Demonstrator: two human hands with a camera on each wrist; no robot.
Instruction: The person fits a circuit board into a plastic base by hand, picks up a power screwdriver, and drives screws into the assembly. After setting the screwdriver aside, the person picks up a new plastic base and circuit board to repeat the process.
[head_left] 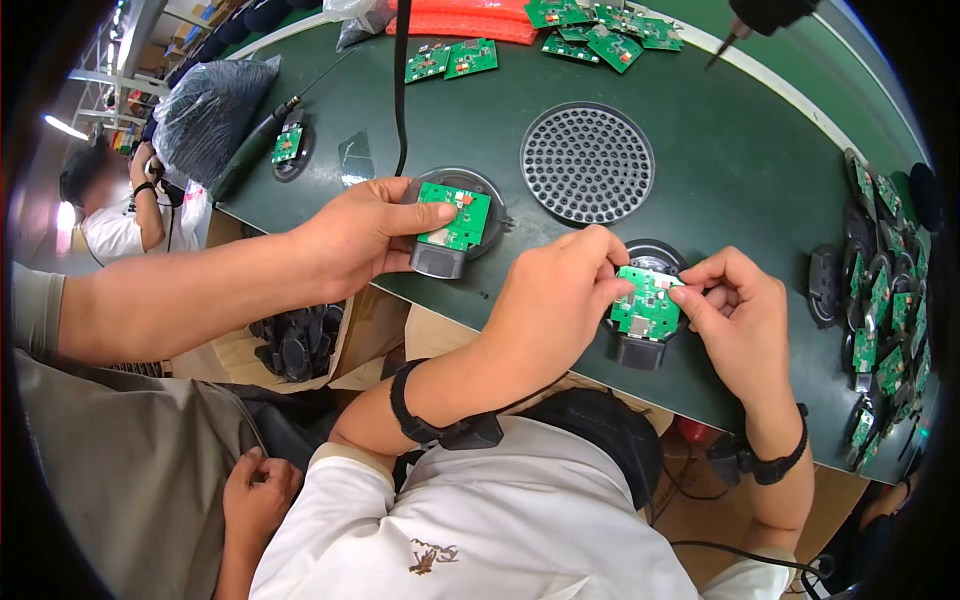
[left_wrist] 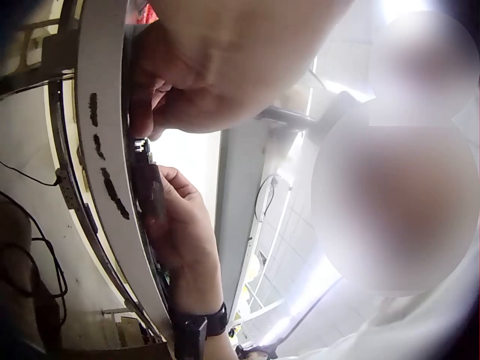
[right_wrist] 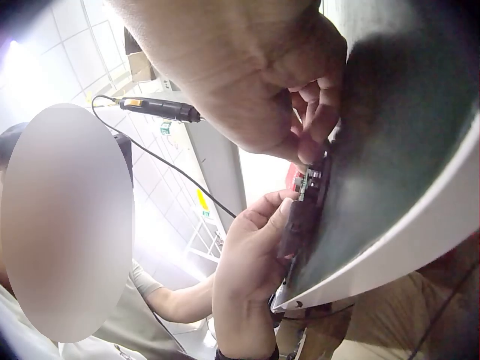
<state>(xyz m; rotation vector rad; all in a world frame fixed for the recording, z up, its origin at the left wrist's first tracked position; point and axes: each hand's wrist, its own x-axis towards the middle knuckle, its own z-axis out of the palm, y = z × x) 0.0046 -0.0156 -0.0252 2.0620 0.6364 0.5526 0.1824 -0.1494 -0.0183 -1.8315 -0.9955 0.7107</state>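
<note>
Square green circuit board (head_left: 648,302) pinched at both sides over its round black plastic base (head_left: 655,249)

The board lies over the base near the front edge of the dark green bench top (head_left: 480,118), with the base's black block-shaped end (head_left: 640,353) towards the person. The left hand (head_left: 548,300) pinches the board's upper left edge between thumb and forefinger. The right hand (head_left: 742,318) has thumb and forefinger drawn together at the upper right edge, its other fingers curled in.

Holding by the rim looks right: it should spare the small parts. Light, even pressure from both sides would probably keep the board level, and a glance along its edges would show any tilt; whether it sits fully down cannot be told here.

Just beyond the base is a round black tray with many small cups (head_left: 588,104). To the left, a neighbour's hand (head_left: 345,240) grips a second green board on a black base (head_left: 468,215), thumb on top. A heap of black bases with green boards (head_left: 880,300) lies well to the right.
</note>
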